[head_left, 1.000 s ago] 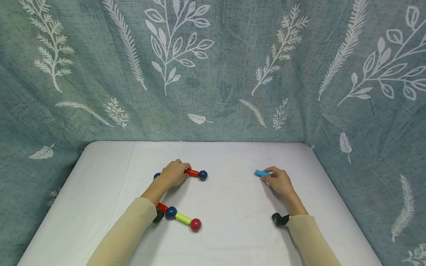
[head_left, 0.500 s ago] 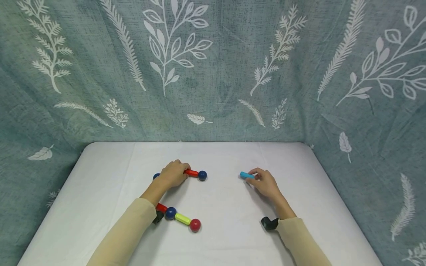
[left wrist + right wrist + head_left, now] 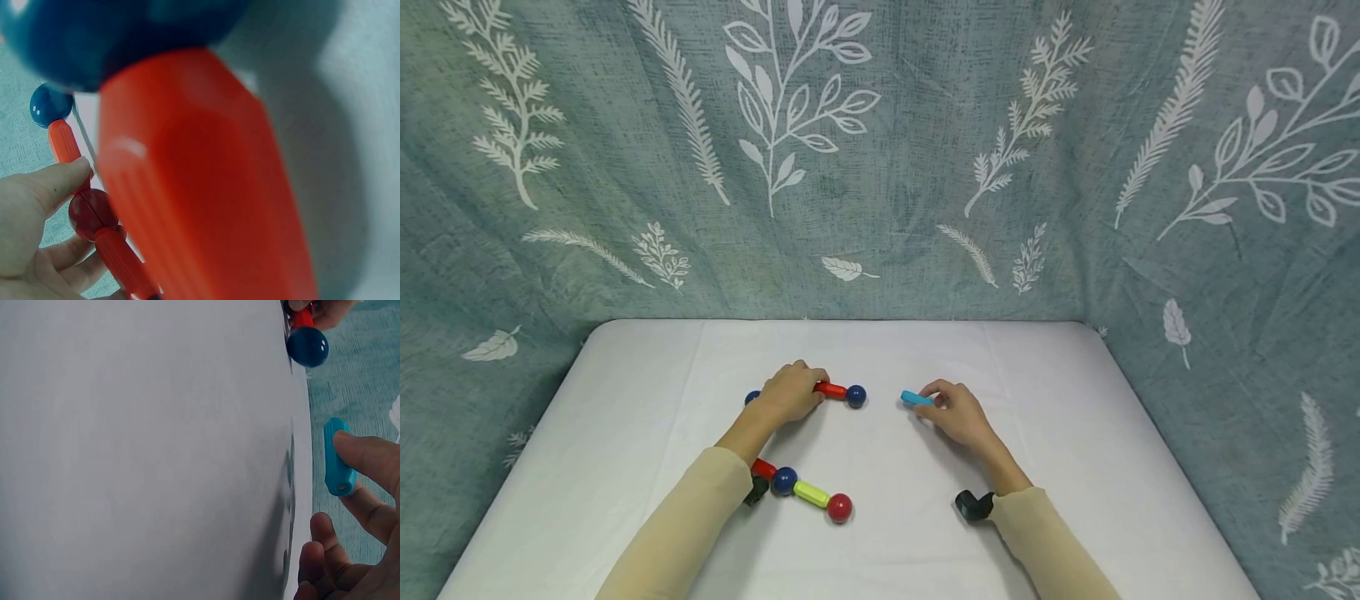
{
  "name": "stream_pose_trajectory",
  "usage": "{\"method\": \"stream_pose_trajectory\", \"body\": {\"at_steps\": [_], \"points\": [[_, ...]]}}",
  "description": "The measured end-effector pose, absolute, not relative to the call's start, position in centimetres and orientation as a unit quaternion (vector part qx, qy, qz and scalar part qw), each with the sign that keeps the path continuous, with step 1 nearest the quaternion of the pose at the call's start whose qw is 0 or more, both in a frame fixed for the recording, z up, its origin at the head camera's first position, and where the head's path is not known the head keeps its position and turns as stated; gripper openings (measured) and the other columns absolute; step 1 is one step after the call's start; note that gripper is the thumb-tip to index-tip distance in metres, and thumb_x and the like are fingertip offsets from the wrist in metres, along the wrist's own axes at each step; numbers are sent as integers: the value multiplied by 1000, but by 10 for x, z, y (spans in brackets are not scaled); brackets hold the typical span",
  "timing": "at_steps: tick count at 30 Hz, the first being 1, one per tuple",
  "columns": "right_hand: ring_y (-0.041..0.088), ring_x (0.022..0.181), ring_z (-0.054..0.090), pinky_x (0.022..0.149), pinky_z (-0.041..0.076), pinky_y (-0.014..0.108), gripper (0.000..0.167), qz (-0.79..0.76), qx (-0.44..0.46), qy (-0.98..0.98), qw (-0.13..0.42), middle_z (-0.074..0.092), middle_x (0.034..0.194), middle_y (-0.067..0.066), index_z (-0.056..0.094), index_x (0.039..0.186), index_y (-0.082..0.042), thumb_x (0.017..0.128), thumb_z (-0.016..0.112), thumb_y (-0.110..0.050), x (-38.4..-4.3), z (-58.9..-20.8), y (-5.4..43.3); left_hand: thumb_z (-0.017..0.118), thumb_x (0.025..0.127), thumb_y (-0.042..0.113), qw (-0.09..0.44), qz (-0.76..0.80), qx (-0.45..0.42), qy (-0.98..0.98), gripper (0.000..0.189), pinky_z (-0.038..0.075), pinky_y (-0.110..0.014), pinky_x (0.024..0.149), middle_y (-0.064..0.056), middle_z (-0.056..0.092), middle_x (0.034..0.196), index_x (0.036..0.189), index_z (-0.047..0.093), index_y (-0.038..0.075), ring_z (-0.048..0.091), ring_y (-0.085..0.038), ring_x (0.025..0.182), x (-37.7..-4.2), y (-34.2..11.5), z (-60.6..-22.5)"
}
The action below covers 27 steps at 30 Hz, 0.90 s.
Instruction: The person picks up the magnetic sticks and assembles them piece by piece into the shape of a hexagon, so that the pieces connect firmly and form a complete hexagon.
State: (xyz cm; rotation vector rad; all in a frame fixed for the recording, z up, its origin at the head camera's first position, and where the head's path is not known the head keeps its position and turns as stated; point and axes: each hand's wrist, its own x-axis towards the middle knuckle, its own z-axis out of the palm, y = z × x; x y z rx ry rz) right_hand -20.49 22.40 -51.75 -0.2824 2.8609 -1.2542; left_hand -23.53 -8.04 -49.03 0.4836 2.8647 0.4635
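Observation:
My left hand (image 3: pixel 792 392) grips the far chain of building rods and balls near its middle. A red rod (image 3: pixel 832 390) with a blue ball (image 3: pixel 856 396) sticks out to the right of the fingers, and another blue ball (image 3: pixel 752 397) shows on the left. In the left wrist view the thumb lies on a red rod (image 3: pixel 64 141), close to a dark red ball (image 3: pixel 92 214). My right hand (image 3: pixel 957 412) pinches a light blue rod (image 3: pixel 337 456) between thumb and finger, apart from the chain's right-hand ball. A metal dot shows in that rod's end.
A second chain lies nearer the front, partly under my left forearm: a red rod (image 3: pixel 764 468), a blue ball (image 3: pixel 785 481), a yellow-green rod (image 3: pixel 812 493) and a red ball (image 3: pixel 839 507). A leaf-patterned curtain (image 3: pixel 880 167) hangs behind the white table (image 3: pixel 910 542).
My right hand has moved left with the light blue rod, closer to the far chain's blue ball. The left hand and both chains stay in place.

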Motion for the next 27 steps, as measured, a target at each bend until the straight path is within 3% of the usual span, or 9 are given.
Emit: {"method": "stream_pose_trajectory", "body": {"at_steps": [27], "points": [[18, 79, 50, 65, 38, 35, 20, -361, -109, 925, 40, 62, 90, 2, 73, 103, -16, 88, 78, -28, -207, -521, 171, 66, 98, 21, 100, 154, 165, 969, 30, 50, -50, 88, -12, 60, 115, 127, 67, 15, 58, -30, 106, -236, -81, -493]]}}
